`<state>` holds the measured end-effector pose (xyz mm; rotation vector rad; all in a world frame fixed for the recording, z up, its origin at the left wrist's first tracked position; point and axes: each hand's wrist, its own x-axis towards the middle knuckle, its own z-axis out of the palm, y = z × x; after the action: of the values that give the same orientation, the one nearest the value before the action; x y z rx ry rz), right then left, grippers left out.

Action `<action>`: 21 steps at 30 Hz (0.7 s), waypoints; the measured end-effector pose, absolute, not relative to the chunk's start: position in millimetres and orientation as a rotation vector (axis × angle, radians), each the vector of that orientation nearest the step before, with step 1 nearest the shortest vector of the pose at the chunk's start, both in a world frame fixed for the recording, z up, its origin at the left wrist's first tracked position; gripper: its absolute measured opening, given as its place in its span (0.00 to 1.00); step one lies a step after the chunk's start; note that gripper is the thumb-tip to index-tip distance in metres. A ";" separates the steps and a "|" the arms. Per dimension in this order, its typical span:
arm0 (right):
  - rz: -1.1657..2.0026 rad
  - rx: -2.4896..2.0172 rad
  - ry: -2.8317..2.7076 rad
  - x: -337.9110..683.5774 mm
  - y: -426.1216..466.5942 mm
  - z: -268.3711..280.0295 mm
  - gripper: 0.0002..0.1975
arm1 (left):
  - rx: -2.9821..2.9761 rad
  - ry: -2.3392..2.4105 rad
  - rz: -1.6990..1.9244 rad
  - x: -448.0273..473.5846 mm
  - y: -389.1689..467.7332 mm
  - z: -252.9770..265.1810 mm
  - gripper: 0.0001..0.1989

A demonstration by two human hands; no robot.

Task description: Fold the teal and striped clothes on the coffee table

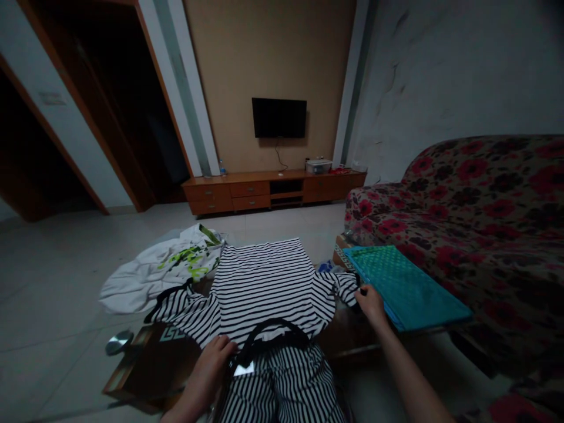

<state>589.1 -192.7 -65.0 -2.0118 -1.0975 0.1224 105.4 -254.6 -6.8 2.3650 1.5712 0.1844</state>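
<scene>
Across the dark wooden counter, a black-and-white striped shirt lies spread, mostly beyond the well-parted hands: the right hand pinches the right sleeve at its cuff; the left hand meets the near-left edge, grip unclear.

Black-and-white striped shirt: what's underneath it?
The wooden coffee table shows beside the black-and-white striped shirt; whatever lies directly beneath the fabric is covered and cannot be seen.

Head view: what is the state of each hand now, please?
Left hand: at the striped shirt; open or closed cannot be told.
Right hand: closed, holding the sleeve end.
</scene>
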 end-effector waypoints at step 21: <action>-0.100 -2.174 -1.629 607.8 -129.1 26.3 0.19 | 2.334 1.518 0.315 116.7 -286.4 -22.4 0.22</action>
<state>607.8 -129.1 26.3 -2.1740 -1.6288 -0.1001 116.7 -286.4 -22.4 2.3342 1.5177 0.3148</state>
